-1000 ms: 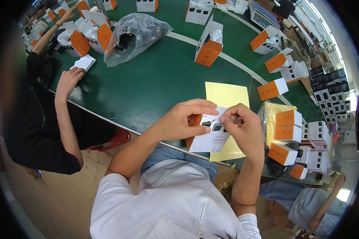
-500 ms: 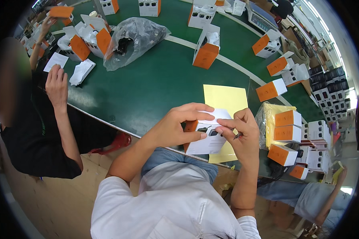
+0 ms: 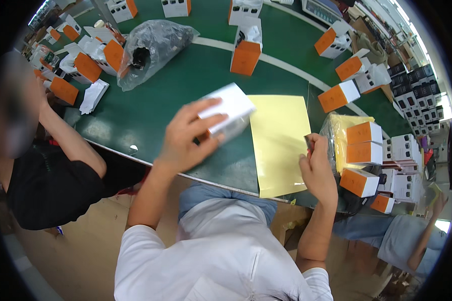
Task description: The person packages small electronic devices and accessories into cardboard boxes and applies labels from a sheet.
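Left hand (image 3: 190, 134): fingers and thumb gripping white box (image 3: 230, 102)
Right hand (image 3: 318, 163): pinching small dark-and-red tool (image 3: 309, 144)
Box position: over green table (image 3: 153, 113), at upper left corner of yellow sheet (image 3: 280, 143)

A long green table (image 3: 140, 108) fills the middle of the room, and 1 pale line (image 3: 216, 43) curves along its top. Its near edge bends with the lens. Below lies a tan floor (image 3: 105, 236), with a paler band (image 3: 22, 266) toward the lower left. A slim grey post (image 3: 103, 11) rises at the upper left. Along the upper right runs 1 long bright strip (image 3: 413, 32); whether it is window or lamp cannot be told. Farther down, 2 bright patches (image 3: 445, 107) show near a pale grey wall (image 3: 441, 169).
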A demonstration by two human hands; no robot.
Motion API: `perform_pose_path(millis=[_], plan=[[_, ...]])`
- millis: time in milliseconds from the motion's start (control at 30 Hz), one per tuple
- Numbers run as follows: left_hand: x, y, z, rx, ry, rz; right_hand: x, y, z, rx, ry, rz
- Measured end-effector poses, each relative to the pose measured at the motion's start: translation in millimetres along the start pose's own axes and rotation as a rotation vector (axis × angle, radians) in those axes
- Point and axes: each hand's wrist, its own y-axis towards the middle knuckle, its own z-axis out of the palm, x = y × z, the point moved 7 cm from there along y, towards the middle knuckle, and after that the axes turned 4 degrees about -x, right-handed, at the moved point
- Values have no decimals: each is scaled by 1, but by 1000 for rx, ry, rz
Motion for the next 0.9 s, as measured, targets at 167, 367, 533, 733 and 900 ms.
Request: perform_pose_path(millis=[167, 367, 533, 733, 900], plan=[[15, 7, -14, -50, 423, 84, -3, -23, 2, 185, -23, -39], [-28, -26, 102, 528, 53, 192, -11, -28, 15, 222, 64, 105], [-11, -33, 172, 761, 69, 255, -7, -28, 27, 236, -74, -26], [-9, -40, 178, 837, 158, 246, -8, -30, 47, 231, -145, -111], [-9, -39, 178, 829, 165, 241, -13, -31, 53, 263, -181, -93]])
